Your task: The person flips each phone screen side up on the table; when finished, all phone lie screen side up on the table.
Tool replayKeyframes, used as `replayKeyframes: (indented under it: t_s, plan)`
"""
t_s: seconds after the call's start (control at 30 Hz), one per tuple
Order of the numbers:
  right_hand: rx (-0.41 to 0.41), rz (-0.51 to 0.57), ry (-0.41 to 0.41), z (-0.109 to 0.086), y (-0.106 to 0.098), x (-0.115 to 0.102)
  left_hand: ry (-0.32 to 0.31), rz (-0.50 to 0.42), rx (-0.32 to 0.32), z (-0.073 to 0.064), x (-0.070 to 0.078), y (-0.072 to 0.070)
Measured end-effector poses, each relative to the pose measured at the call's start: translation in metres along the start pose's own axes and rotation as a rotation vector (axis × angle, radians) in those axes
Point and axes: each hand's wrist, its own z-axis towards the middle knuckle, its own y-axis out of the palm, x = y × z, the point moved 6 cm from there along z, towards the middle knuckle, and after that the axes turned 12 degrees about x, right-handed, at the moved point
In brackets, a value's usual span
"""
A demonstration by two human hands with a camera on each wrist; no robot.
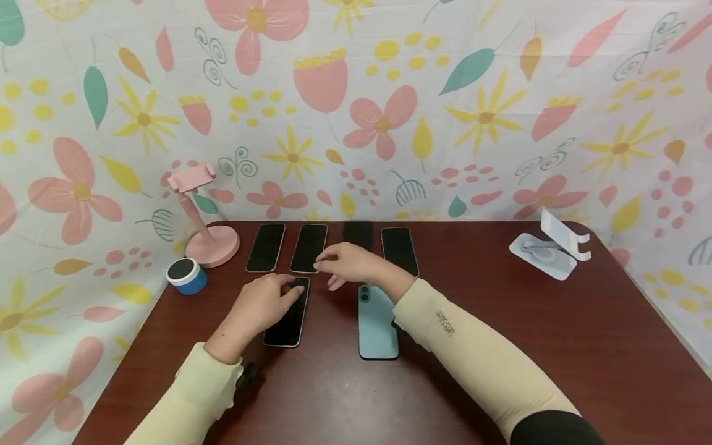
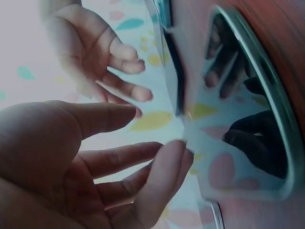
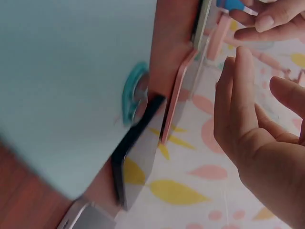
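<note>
My left hand [image 1: 260,303] is over the upper part of a black-screened smartphone [image 1: 286,326], which lies face up at front left. In the left wrist view its fingers are loosely bent, with a gap to the phone [image 2: 248,124] and nothing held. My right hand [image 1: 349,264] hovers above the table between the phone rows, its fingers spread and loosely bent around nothing. Beneath the right wrist lies a light blue smartphone [image 1: 378,330], back side up, its two lenses [image 3: 139,98] visible in the right wrist view.
Several dark-screened phones lie in a back row, including the leftmost phone [image 1: 266,248] and the rightmost phone [image 1: 399,246]. A pink phone stand [image 1: 213,246] and a blue-and-white jar [image 1: 188,278] stand at left. A white folding stand [image 1: 545,254] is at right on the brown table [image 1: 500,334].
</note>
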Motion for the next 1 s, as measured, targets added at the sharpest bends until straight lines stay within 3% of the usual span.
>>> replayKeyframes:
  t_s: [0.33,0.6,0.8,1.0]
  plan:
    - [0.057,0.003,0.040,-0.016,-0.022,0.026,0.091,-0.083,-0.030,-0.007,0.043,0.014]
    - [0.101,-0.134,0.050,-0.035,-0.045,0.046,0.225,-0.139,-0.108,-0.025,0.086,0.032]
    - [0.098,-0.301,0.026,-0.047,-0.051,0.052,0.382,-0.063,-0.084,-0.039,0.119,0.043]
    - [0.115,-0.327,0.011,-0.051,-0.055,0.060,0.424,0.072,-0.049,-0.048,0.134,0.052]
